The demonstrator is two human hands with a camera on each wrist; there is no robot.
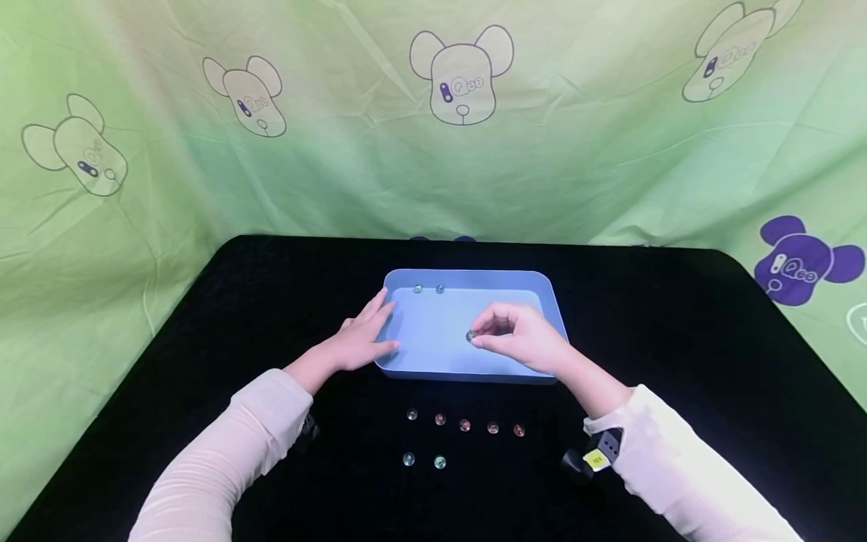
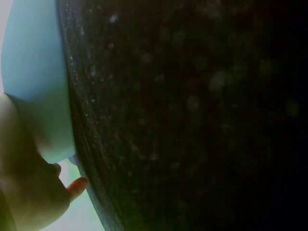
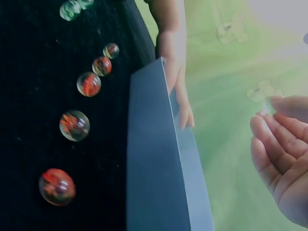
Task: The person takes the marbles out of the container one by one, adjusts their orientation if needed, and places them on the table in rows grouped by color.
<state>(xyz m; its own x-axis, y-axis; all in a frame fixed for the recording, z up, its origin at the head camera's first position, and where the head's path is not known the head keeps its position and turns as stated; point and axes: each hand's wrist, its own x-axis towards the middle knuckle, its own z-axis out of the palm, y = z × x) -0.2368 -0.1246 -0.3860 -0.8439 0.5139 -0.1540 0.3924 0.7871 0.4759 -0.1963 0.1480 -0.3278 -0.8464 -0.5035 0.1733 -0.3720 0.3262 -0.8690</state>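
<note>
A shallow blue tray (image 1: 433, 324) lies on the black table. Over its middle my right hand (image 1: 518, 335) pinches a clear glass marble (image 1: 471, 336) between thumb and fingertips; in the right wrist view, glare partly hides this marble. My left hand (image 1: 362, 336) rests on the tray's left rim with fingers spread and straight. Two greenish marbles, a left one (image 1: 417, 288) and a right one (image 1: 440, 288), sit inside along the far wall. In front of the tray is a row of several marbles, mostly with red inside (image 3: 89, 84). Nearer still lie two greenish marbles (image 1: 440, 462).
Black cloth (image 1: 305, 286) covers the table. Behind and at the sides hangs a green curtain (image 1: 325, 173) printed with bear heads. A dark wrist device with a yellow label (image 1: 597, 459) sits at my right sleeve.
</note>
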